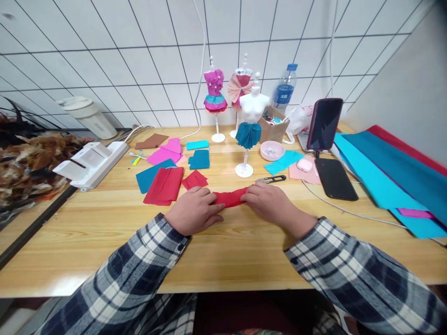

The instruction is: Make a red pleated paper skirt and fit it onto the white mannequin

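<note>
A narrow strip of red crepe paper [229, 198] lies across the wooden table in front of me, between my two hands. The fingers of my left hand [196, 210] are curled over its left end, the thumb and a finger pointing along its lower edge. At the other end, my right hand [268, 204] pinches the strip with bent fingertips. Just behind the right hand lie black thread snips [272, 179]. A small red piece [194, 179] and a folded red sheet [163, 186] are beside my left hand. Past the strip stands a white mini dress form [254, 104] wearing a teal skirt [248, 135].
Two dressed mini forms [214, 88] stand against the tiled wall. Nearby are a pink bowl [273, 151], a cardboard box [275, 125] and a water bottle [285, 88]. Phones [336, 179] and a cable are to the right, beside large coloured sheets [394, 167]. A white power strip [92, 165] sits left.
</note>
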Available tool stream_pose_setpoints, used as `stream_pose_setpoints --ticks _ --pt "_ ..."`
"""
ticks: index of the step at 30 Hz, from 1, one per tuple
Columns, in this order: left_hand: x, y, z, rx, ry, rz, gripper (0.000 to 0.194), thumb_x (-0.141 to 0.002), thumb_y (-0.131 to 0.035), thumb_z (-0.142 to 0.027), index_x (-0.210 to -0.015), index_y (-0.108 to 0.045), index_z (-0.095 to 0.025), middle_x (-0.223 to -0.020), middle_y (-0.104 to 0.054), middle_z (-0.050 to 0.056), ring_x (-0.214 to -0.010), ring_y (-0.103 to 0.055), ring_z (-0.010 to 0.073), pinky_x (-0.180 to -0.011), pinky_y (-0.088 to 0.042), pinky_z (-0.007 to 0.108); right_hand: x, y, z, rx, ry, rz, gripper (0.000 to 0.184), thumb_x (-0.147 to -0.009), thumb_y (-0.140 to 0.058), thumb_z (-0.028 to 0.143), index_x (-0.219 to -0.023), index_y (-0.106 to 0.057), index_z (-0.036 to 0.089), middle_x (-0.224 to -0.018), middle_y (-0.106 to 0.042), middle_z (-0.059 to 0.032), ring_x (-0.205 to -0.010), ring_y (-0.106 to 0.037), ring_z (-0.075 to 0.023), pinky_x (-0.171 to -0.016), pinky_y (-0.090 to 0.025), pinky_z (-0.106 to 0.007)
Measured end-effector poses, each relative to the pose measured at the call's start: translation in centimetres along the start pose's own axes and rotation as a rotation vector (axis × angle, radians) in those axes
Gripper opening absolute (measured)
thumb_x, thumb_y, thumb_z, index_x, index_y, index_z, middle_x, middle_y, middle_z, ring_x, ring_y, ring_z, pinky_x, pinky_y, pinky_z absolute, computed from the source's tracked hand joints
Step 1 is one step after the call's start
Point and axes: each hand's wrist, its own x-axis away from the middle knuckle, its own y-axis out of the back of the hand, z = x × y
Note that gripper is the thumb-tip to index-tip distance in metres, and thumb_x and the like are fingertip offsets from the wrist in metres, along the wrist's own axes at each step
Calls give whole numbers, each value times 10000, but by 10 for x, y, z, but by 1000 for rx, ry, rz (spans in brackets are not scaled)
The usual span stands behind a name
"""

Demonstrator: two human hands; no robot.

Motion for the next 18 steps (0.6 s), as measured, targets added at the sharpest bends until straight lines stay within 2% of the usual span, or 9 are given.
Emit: stream_pose_setpoints --ticks 3,7,12,14,18 --pt "-2 2 -7 -34 7 1 284 -909 -574 -435 -1042 -717 -228 -902 -636 73 -891 -546 238 -781 -427 372 0 3 0 73 73 21 183 -927 -509 124 -878 -672 193 -863 -645 -56 -813 -481 -202 -726 -360 -326" --pt "-3 -3 -9 14 26 40 313 -943 -519 -409 -1072 -704 -193 -897 -639 77 -877 -566 234 -792 -449 377 3 7 3 85 113 28 197 -938 -471 111 -903 -653 176 -955 -650 -79 -870 -495 -209 -756 -380 -333" --pt "-3 -7 -5 96 112 34 382 -1010 -368 -402 -1183 -673 -250 -906 -646 66 -827 -592 199 -719 -438 339 12 8 7 57 106 54 207 -928 -459 97 -915 -646 186 -918 -661 -64 -867 -527 -207 -704 -388 -324" --pt "-3 -5 -6 51 74 50 374 -1003 -384 -418 -1203 -664 -271 -898 -646 61 -824 -590 209 -727 -434 358 13 7 9 21 38 12 204 -946 -454 143 -980 -650 186 -914 -667 -62 -864 -536 -206 -717 -400 -325" --pt "-4 -1 -13 -39 20 34 342 -961 -475 -445 -1195 -658 -274 -927 -656 62 -876 -584 243 -795 -444 415 7 3 14 -56 -82 -95 308 -986 -427 233 -1241 -594 187 -1079 -676 -85 -928 -536 -213 -797 -412 -334"
